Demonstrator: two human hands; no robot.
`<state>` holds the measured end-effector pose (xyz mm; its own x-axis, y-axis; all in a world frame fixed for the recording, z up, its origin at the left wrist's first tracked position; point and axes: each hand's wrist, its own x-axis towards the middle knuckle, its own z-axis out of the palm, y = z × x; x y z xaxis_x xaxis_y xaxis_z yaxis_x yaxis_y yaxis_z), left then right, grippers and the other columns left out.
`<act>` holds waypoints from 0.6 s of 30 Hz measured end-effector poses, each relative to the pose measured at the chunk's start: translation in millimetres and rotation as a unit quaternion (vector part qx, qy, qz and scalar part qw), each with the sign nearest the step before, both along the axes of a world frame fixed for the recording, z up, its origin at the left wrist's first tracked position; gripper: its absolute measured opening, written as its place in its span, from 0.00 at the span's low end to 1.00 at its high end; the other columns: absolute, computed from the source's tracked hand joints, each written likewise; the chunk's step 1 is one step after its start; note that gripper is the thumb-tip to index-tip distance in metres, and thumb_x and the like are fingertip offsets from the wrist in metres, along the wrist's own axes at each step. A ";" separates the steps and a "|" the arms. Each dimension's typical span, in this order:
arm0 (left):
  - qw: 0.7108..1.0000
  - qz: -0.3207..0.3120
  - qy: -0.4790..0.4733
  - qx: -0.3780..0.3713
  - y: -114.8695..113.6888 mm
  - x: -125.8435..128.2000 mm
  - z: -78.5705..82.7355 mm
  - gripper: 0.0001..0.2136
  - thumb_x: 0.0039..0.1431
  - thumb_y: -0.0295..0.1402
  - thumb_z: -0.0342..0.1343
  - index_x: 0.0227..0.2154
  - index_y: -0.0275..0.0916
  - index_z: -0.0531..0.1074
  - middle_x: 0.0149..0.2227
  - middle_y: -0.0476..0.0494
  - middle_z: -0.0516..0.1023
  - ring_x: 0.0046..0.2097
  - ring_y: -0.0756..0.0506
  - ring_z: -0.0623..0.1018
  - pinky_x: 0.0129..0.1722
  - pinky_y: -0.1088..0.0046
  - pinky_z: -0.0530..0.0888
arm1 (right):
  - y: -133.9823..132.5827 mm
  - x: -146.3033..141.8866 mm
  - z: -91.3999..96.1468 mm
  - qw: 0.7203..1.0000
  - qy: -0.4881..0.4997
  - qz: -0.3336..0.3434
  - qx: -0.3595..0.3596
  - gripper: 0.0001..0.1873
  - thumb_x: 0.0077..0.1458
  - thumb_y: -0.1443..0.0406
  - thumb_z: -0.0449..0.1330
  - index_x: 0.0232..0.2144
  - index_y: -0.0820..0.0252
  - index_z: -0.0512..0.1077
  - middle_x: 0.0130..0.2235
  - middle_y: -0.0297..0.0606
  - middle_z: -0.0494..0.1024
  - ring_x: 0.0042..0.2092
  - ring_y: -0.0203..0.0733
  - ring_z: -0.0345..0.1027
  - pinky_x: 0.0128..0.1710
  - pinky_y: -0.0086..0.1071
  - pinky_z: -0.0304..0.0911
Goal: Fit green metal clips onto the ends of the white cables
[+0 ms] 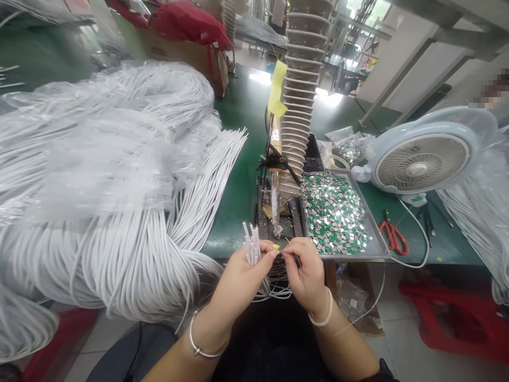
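Observation:
My left hand (242, 276) is closed around a bunch of white cable ends (251, 241) that stick upward from the fist. Its thumb and forefinger pinch a small yellowish piece (275, 247). My right hand (305, 270) is closed in a pinch just to the right, holding a thin wire or pin (289, 244) that touches the small piece. Both hands hover at the near edge of the green table (238, 191), just in front of a soldering iron stand (275, 212).
A huge heap of white cables in clear plastic (103, 175) fills the left. A metal tray (377, 249) of small green and silver parts lies right of the stand. Red-handled scissors (393, 236), a white fan (421, 159), a ribbed exhaust hose (298, 95) and a red stool (457, 318) are nearby.

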<state>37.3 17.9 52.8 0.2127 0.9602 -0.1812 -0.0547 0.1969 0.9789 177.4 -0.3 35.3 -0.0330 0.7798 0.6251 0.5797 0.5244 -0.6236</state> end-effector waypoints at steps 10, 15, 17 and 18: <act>0.998 -0.049 0.036 0.009 3.2 0.1 10.3 0.03 0.51 0.30 0.54 0.24 0.38 0.69 0.30 0.48 0.74 0.35 0.47 0.73 0.39 0.71 0.68 | 3.1 -0.7 -2.1 0.998 -0.001 0.037 0.043 0.16 0.55 0.76 0.50 0.44 0.58 0.67 0.38 0.42 0.74 0.42 0.41 0.71 0.40 0.38 0.71; 0.999 -0.025 0.033 0.021 4.3 1.9 7.9 0.04 0.49 0.28 0.54 0.22 0.39 0.66 0.31 0.48 0.74 0.35 0.47 0.73 0.40 0.70 0.68 | 1.2 0.4 1.4 0.999 0.001 0.027 0.040 0.16 0.56 0.76 0.50 0.44 0.58 0.67 0.39 0.42 0.76 0.42 0.41 0.72 0.41 0.39 0.72; 0.999 -0.017 0.033 0.024 5.4 1.8 7.0 0.03 0.49 0.28 0.55 0.23 0.39 0.67 0.32 0.48 0.74 0.36 0.47 0.73 0.40 0.70 0.68 | -0.3 0.4 0.8 0.999 0.008 0.021 0.035 0.16 0.56 0.75 0.49 0.45 0.59 0.67 0.39 0.43 0.76 0.43 0.41 0.72 0.41 0.39 0.72; 0.999 -0.013 0.035 0.024 6.1 1.6 7.0 0.03 0.49 0.29 0.55 0.23 0.39 0.67 0.32 0.48 0.74 0.35 0.47 0.73 0.40 0.70 0.68 | -1.0 0.1 0.0 0.999 0.014 0.015 0.033 0.16 0.57 0.75 0.48 0.45 0.59 0.67 0.39 0.43 0.76 0.42 0.41 0.72 0.41 0.38 0.72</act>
<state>38.9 24.0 59.8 0.2258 0.9626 -0.1496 0.0182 0.1494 0.9886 177.6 -1.4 35.3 -0.0374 0.7363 0.6756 0.5458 0.5814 -0.6034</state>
